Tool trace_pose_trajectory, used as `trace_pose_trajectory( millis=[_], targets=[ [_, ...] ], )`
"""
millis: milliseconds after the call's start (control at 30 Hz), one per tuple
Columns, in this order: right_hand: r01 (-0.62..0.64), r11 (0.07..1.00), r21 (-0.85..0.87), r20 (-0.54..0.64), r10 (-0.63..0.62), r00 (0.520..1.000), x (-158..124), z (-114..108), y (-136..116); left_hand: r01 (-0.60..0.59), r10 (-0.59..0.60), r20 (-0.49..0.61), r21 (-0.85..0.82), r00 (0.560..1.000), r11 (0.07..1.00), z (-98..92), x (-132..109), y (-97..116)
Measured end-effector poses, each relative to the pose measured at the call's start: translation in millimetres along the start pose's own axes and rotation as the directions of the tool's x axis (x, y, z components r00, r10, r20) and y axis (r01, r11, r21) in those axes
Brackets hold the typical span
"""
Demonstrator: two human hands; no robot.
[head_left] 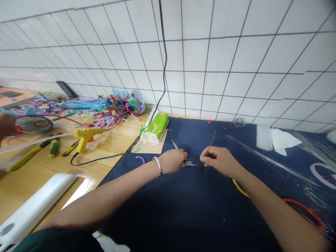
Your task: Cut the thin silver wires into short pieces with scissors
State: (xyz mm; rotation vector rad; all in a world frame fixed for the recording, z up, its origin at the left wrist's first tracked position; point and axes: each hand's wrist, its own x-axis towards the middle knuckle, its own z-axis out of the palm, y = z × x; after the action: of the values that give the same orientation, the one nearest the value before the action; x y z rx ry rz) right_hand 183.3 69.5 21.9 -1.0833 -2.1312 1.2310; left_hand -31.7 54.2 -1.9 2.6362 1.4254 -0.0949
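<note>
Over the dark blue mat, my left hand (173, 160), with a bracelet at its wrist, has its fingers curled down on a small bundle of short thin metal wires (191, 163). A pointed metal tip (174, 144) sticks out beyond its knuckles; the rest of that tool is hidden. Just to the right, my right hand (219, 159) is closed in a pinch, thumb against forefinger. Fine wires (213, 138) show above its fingertips and others below, seemingly in the pinch. A few loose short wires (183, 139) lie beyond my left hand.
Long wires (267, 155) lie at the right, near a red ring (304, 208). A green tissue pack (160, 126) stands at the back. On the wooden table are a yellow glue gun (85, 138), pliers (31, 155) and pipe cleaners (86, 103). Another person's hand (6, 126) is far left.
</note>
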Motion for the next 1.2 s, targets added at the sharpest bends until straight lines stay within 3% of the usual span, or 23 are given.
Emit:
trace_pose_trajectory(
  millis=[200,433,633,833,933,1067,1133,1200],
  targets=[
    [0.001,1.000,0.002,-0.003,-0.001,1.000,0.0,0.7,0.7,0.052,-0.051,-0.040,0.017,0.998,0.998,2.8,0.4,6.2],
    [0.013,1.000,-0.013,0.003,-0.013,1.000,0.3,1.9,2.4,0.029,-0.031,0.063,0.028,0.998,0.999,5.2,3.6,9.8],
    [0.015,1.000,-0.015,0.007,-0.015,1.000,0.7,1.5,2.1,0.026,-0.021,-0.056,0.086,0.998,0.996,11.5,-7.8,17.2],
    [-0.001,1.000,-0.028,0.019,0.001,1.000,0.2,0.7,-1.5,0.042,-0.072,-0.148,-0.193,0.986,0.980,9.9,-24.1,7.5],
    [-0.004,0.999,-0.043,0.025,0.005,1.000,0.5,1.3,-3.7,0.040,-0.160,-0.244,-0.434,0.956,0.900,11.1,-29.5,3.7],
    [-0.007,0.998,-0.056,-0.008,0.007,1.000,0.9,2.6,-4.3,-0.069,-0.273,-0.358,-0.708,0.893,0.702,15.3,-29.5,8.4],
    [0.010,0.997,-0.082,-0.120,-0.019,0.993,0.3,3.5,-4.8,-0.149,-0.319,-0.385,-0.807,0.866,0.571,18.3,-25.2,14.5],
    [0.036,0.995,-0.092,-0.300,-0.062,0.952,-0.8,4.8,-6.1,-0.208,-0.344,-0.380,-0.872,0.859,0.443,22.7,-19.0,22.1]
  ],
)
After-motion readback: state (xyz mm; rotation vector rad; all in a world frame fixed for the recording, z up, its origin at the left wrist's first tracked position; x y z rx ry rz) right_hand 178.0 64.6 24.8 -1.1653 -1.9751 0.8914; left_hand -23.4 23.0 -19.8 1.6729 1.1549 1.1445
